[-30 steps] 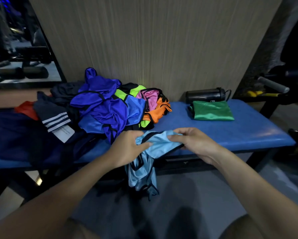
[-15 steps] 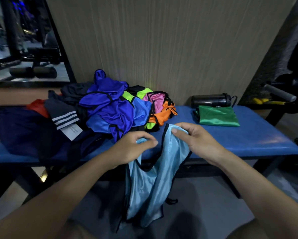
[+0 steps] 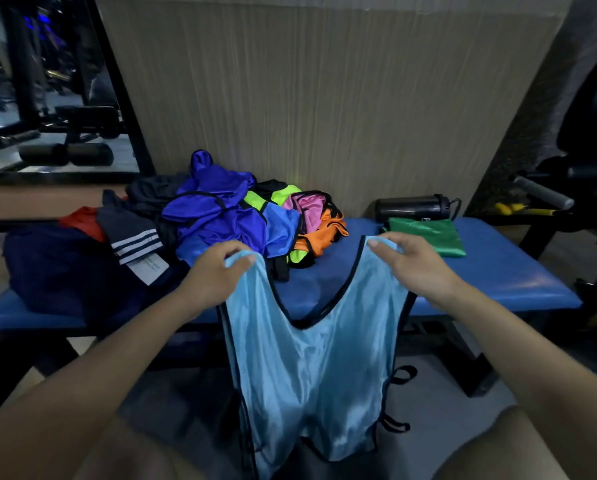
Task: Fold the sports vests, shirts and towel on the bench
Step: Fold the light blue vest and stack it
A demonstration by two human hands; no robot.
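Light-blue vest [image 3: 311, 368] hangs spread before the blue bench [image 3: 498, 271].

Two hands [image 3: 217, 268] [image 3: 411, 261], one light-blue vest [image 3: 311, 368], one bottle [image 3: 413, 207], one bench [image 3: 498, 275].

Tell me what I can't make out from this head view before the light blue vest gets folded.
- Light blue vest: its hem is cut off by the bottom edge.
- Shoulder straps: the left hand and right hand cover the fabric they pinch.
- Garment pile: the lower items are buried, so a count is impossible.
- Black bottle: partly behind the folded green vest.
- White tag: print too small.
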